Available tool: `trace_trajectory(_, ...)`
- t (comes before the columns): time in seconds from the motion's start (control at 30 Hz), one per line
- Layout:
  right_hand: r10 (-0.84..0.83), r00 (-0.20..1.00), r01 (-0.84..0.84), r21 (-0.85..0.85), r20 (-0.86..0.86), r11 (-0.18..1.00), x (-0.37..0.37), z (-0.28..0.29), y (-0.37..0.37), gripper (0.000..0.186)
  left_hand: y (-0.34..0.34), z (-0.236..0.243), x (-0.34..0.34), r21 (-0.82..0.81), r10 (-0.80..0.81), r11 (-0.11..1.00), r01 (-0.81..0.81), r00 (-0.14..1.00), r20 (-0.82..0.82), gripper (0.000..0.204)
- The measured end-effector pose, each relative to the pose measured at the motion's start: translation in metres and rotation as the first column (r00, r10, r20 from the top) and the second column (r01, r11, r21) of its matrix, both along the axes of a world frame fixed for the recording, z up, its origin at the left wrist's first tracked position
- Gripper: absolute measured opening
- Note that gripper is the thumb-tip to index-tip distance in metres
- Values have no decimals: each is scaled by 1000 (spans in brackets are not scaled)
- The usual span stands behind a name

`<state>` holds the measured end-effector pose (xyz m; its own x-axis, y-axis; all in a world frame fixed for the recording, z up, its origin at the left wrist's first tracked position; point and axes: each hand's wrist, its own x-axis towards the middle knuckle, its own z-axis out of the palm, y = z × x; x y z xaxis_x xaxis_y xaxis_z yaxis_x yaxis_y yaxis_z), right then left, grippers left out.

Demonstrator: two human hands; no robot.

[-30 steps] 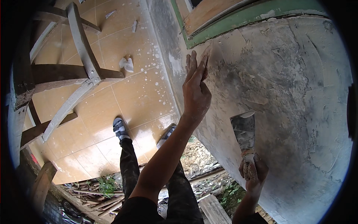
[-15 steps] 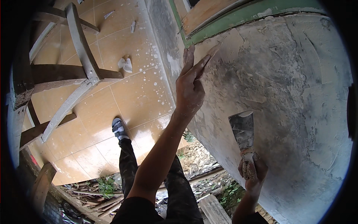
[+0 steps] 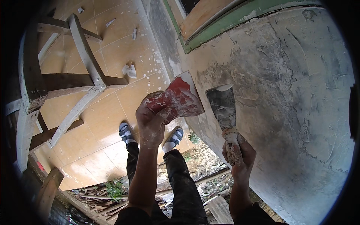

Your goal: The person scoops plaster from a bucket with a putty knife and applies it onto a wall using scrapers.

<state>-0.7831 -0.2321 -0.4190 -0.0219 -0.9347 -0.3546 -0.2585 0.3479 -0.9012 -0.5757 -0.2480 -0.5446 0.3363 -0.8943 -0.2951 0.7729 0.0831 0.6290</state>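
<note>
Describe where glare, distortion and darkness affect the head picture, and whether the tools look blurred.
In the head view: glare whitens patches of the tiled floor near its lower edge; fisheye distortion bows a wooden beam at left; black fills the corners; the red spreader and putty knife show little blur.

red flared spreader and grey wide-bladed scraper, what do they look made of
Red flared spreader: probably plastic, dull, judging by even colour beneath whitish smears.

Grey wide-bladed scraper: likely metal up front, smooth with a reflective sheen; its handle's material is unclear under whitish crust.
</note>
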Motion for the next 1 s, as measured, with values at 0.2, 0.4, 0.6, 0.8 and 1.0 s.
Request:
trace_trajectory(0.2,315,861,-450,-306,-400,839,37,-16,-5,20,38,37,38,215,-99,974,66,985,143,40)
trace_trajectory(0.4,312,899,-424,-432,-308,796,80,-52,7,12,64,58,76,250,-90,967,41,978,188,38)
trace_trajectory(0.6,-10,949,-83,-281,-314,956,80,-124,20,12,77,49,93,364,-119,931,22,962,246,41)
trace_trajectory(0.8,304,833,-450,-248,-462,858,92,-96,27,17,78,45,89,375,-179,921,107,971,161,41)
trace_trajectory(1.0,-27,959,-5,-115,-282,993,16,-69,33,27,30,17,48,372,-110,928,-13,946,306,33)
